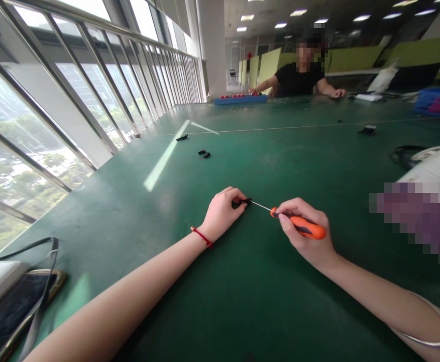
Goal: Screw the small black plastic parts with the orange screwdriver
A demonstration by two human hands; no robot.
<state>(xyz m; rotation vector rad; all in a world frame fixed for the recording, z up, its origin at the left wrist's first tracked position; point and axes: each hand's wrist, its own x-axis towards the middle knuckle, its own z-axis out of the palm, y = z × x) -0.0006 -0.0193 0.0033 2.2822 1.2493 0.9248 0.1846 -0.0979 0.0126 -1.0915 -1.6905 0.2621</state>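
Note:
Pinched in the fingers of my left hand (223, 211) is a small black part (247, 201), partly covered by the fingers and held close to the green tabletop (190, 291). My right hand (310, 241) is closed around a screwdriver (306, 227) with an orange and dark handle. Its thin metal shaft points left, and the tip meets the right end of the black part. Whether the tip sits in a screw or slot is too small to tell.
Small black pieces (205, 154) and another black piece (182, 137) lie farther back. A phone (20, 301) is at lower left, a blue basket (436, 103) at far right. Across the table a person (299, 75) reaches to a blue tray (240, 100) with red items. A railing (110, 90) runs along the left.

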